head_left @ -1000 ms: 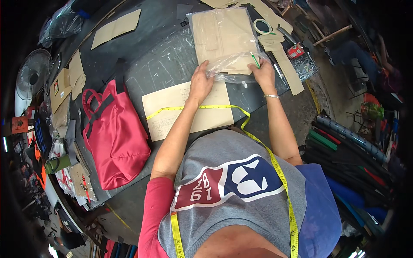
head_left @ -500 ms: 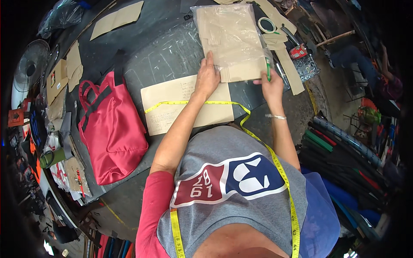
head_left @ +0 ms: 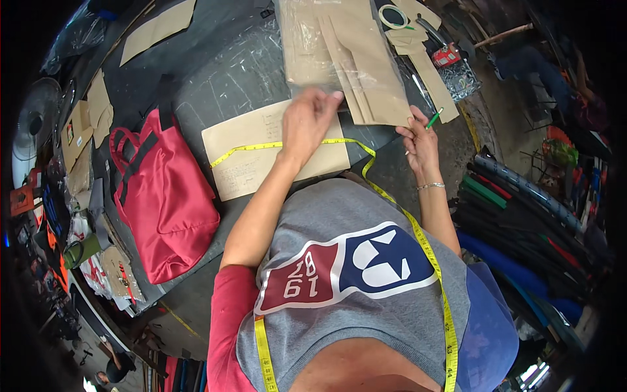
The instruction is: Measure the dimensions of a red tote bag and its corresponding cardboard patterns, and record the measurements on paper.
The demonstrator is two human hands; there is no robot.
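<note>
Your right hand (head_left: 419, 137) pinches the brown sheets (head_left: 373, 88) near the tabletop (head_left: 228, 81)'s near right corner; slide them level, letting your left hand (head_left: 304, 127), fingers' grip unclear, steady the plastic bag (head_left: 305, 68).

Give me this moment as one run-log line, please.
right hand: holding green pen, at corner of brown sheet | left hand: blurred, near clear plastic bag | red bag: on table

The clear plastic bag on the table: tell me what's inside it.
Brown paper pieces show through the clear plastic bag, some with near ends jutting out by the right hand. Overlapping top pieces cover what lies beneath, so the full count cannot be seen.
</note>
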